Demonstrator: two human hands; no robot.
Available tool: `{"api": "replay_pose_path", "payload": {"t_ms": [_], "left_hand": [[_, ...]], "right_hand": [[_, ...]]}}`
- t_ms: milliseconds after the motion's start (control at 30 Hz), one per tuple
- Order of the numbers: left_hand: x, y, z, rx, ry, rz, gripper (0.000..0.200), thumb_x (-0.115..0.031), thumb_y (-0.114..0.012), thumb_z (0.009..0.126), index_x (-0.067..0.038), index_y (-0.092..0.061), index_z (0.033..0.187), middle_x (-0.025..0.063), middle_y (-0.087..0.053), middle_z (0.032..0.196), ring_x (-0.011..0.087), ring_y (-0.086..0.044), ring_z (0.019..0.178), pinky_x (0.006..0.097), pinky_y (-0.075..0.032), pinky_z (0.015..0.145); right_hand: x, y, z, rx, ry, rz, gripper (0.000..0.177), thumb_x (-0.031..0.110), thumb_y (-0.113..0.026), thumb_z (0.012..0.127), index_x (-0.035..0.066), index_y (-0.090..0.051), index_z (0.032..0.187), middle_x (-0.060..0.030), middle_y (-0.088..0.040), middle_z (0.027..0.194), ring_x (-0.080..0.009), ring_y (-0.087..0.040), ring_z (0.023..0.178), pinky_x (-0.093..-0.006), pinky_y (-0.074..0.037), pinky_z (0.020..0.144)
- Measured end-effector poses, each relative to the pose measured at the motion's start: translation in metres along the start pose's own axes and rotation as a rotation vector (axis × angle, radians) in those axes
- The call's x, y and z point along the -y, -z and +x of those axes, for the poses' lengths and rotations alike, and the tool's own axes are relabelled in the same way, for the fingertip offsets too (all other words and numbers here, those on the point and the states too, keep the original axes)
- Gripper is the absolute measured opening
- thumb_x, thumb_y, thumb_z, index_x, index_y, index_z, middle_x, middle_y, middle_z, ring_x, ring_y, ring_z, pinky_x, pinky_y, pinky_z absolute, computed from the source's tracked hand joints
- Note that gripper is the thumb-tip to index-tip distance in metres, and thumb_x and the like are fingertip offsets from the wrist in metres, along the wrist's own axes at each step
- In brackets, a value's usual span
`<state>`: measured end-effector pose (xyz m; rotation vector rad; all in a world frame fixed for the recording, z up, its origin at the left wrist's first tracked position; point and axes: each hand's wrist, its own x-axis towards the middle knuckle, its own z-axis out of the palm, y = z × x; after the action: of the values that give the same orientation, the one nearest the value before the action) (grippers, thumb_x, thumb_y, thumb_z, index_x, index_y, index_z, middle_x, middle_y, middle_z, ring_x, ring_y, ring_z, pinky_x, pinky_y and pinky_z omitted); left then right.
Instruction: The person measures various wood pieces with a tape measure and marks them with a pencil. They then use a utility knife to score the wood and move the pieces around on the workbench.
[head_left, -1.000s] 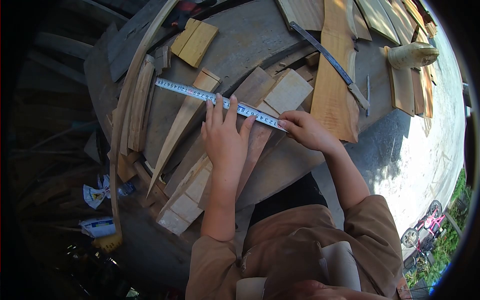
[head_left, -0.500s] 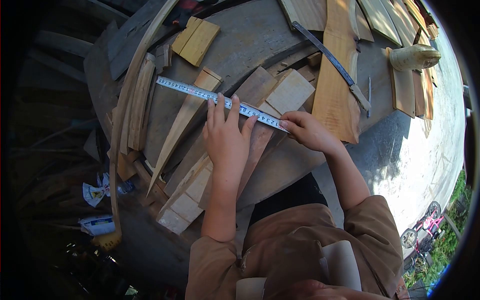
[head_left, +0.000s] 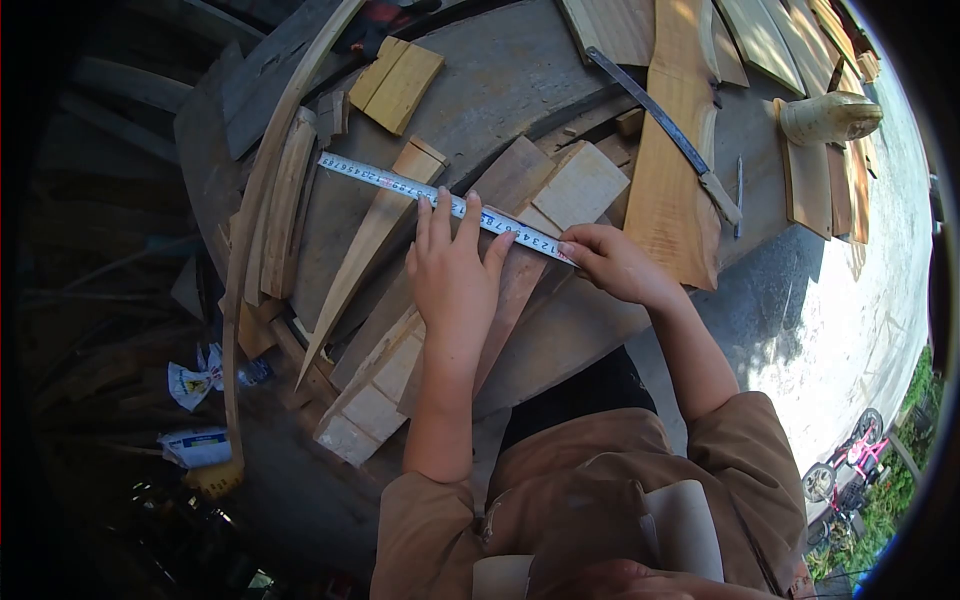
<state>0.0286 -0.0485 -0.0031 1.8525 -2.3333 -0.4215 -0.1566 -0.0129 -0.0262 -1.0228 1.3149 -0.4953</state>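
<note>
A white ruler [head_left: 362,173] with dark numerals lies slantwise across several wood pieces. My left hand [head_left: 455,270] rests on its middle, palm down, with the fingers spread and the fingertips on its face. At the ruler's right end, my right hand [head_left: 615,265] is closed, thumb and finger pinching the tip. Under the ruler's left half lies a tapered wood strip [head_left: 375,235]. A long board [head_left: 525,170] and a pale wood block [head_left: 580,188] lie beneath and beside its right half. My left hand and wrist hide part of the boards below.
A saw [head_left: 655,118] lies on a wide plank [head_left: 672,200], with a thin pen-like tool [head_left: 739,195] beside it. Farther right stands a bottle-like container [head_left: 828,118]. Yellowish blocks [head_left: 397,85] lie at the back, and a long curved wood strip [head_left: 255,200] runs along the left.
The view has shifted very slightly. Both hands and the ruler keep their places.
</note>
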Motion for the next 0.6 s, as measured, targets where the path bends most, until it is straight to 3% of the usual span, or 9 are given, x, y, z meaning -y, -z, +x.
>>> {"api": "replay_pose_path", "payload": {"t_ms": [33,367,433,600], "left_hand": [[0.0004,-0.0002,0.0000,0.003,-0.003,-0.003,0.050,-0.040,-0.057,0.077,-0.011,-0.052,0.118,0.0155,-0.040,0.128,0.0297,-0.031,0.124,0.0451,-0.031,0.094],[-0.0023,0.0026,0.0014,0.015,0.009,0.005,0.046,-0.037,-0.056,0.080,-0.010,-0.053,0.117,0.0149,-0.040,0.129,0.0312,-0.031,0.123,0.0429,-0.032,0.095],[-0.0021,0.0020,0.0008,0.016,0.006,0.005,0.047,-0.037,-0.056,0.080,-0.009,-0.052,0.117,0.0153,-0.040,0.129,0.0314,-0.031,0.123,0.0430,-0.032,0.095],[-0.0015,-0.0003,0.0002,-0.016,-0.009,0.000,0.050,-0.039,-0.058,0.077,-0.010,-0.052,0.117,0.0163,-0.041,0.128,0.0309,-0.031,0.124,0.0438,-0.031,0.093]], "right_hand": [[-0.0013,-0.0006,0.0002,-0.003,0.025,0.008,0.023,0.022,-0.046,0.089,0.001,-0.055,0.090,0.0029,-0.042,0.061,-0.0053,-0.038,0.054,-0.0203,-0.032,0.048],[-0.0029,-0.0002,0.0012,-0.009,0.055,-0.021,0.023,0.023,-0.047,0.089,0.001,-0.056,0.090,0.0023,-0.042,0.061,-0.0060,-0.038,0.055,-0.0205,-0.033,0.049],[0.0002,0.0003,0.0002,-0.015,0.014,-0.041,0.025,0.021,-0.048,0.087,-0.002,-0.057,0.092,-0.0085,-0.052,0.067,-0.0146,-0.048,0.064,-0.0287,-0.040,0.061],[-0.0010,0.0034,0.0020,0.032,-0.041,0.034,0.025,0.022,-0.048,0.087,-0.001,-0.057,0.091,-0.0037,-0.048,0.062,-0.0110,-0.046,0.056,-0.0256,-0.039,0.053]]}}
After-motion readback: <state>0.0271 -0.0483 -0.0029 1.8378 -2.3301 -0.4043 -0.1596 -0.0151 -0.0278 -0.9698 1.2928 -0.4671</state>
